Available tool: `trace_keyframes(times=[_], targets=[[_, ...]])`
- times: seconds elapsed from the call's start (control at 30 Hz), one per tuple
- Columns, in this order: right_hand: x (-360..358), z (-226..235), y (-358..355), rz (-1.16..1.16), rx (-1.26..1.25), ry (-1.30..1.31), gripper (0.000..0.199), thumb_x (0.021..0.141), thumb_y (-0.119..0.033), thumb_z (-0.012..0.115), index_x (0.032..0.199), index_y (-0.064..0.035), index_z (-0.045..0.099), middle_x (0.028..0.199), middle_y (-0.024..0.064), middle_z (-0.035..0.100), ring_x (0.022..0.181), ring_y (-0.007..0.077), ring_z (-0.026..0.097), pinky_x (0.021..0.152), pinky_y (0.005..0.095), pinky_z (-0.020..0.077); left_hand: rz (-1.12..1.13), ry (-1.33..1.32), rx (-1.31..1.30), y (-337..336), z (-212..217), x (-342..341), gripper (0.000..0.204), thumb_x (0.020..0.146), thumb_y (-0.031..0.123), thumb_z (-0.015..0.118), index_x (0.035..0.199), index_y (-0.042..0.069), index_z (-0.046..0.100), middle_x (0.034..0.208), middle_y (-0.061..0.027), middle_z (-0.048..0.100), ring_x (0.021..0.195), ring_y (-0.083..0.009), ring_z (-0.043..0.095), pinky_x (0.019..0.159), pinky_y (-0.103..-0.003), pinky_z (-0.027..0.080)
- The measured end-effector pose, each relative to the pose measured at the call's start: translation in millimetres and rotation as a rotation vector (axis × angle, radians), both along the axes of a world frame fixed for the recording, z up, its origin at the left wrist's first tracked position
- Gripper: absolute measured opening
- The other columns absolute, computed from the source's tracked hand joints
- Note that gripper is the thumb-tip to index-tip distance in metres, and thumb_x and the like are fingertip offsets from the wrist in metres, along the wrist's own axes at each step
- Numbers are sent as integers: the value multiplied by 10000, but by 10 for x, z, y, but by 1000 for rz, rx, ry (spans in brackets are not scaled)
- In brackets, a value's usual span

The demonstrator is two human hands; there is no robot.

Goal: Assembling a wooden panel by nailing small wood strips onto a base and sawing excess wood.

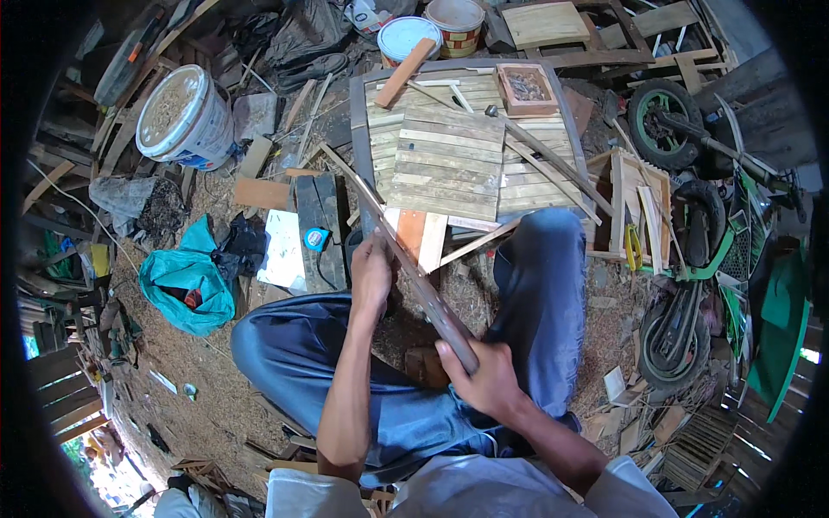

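Note:
A long, narrow dark-brown bar [436,312] slants across my lap, from beside the slatted panel down to my right hand; I cannot tell whether it is wood or metal. My right hand [485,376] is wrapped round its near end, with the thumb laid along it. Further up, my left hand [372,268] is closed against the bar's left side, its fingertips partly hidden. Beyond my hands lies the slatted wooden panel [449,164] in a dark frame. Under the bar, an orange-brown board [410,231] and a pale board [433,243] rest at the panel's near edge.
Left of the panel are a blue tape measure [316,239], a white board [281,250] and a teal bag [188,276]. A white bucket [184,118] stands behind them. On the panel is a wooden box [527,89]. A small green motorbike [724,233] is at right.

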State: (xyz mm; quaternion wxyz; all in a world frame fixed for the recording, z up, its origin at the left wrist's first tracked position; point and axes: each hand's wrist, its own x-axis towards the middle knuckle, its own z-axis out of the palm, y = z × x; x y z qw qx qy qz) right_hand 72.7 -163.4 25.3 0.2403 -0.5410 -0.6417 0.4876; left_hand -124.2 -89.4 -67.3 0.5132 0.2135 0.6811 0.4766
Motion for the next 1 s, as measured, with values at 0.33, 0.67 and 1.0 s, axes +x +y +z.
trace_keyframes(times=[0.33, 0.67, 1.0], targets=[[-242, -40, 271, -20, 25, -19, 363, 921, -242, 654, 687, 31, 605, 500, 170, 474, 435, 145, 548, 457, 366, 432, 28, -26, 32, 34, 93, 88, 408, 1050, 299, 391, 986, -16, 642, 769, -34, 586, 662, -106, 504, 624, -290, 419], [-231, -59, 198, -17, 35, -6, 329, 929, -249, 642, 762, 33, 623, 522, 165, 496, 427, 140, 482, 455, 361, 419, -36, 130, 77, 12, -283, -23, 396, 1045, 262, 338, 874, 21, 600, 747, -75, 629, 604, -145, 606, 552, -288, 483], [-135, -48, -15, -58, 49, 8, 328, 914, -263, 655, 733, 10, 638, 542, 206, 517, 475, 335, 602, 474, 399, 451, -7, 106, 14, 41, -43, 45, 487, 1053, 331, 370, 869, -47, 616, 692, -60, 611, 614, -120, 535, 595, -304, 431]])
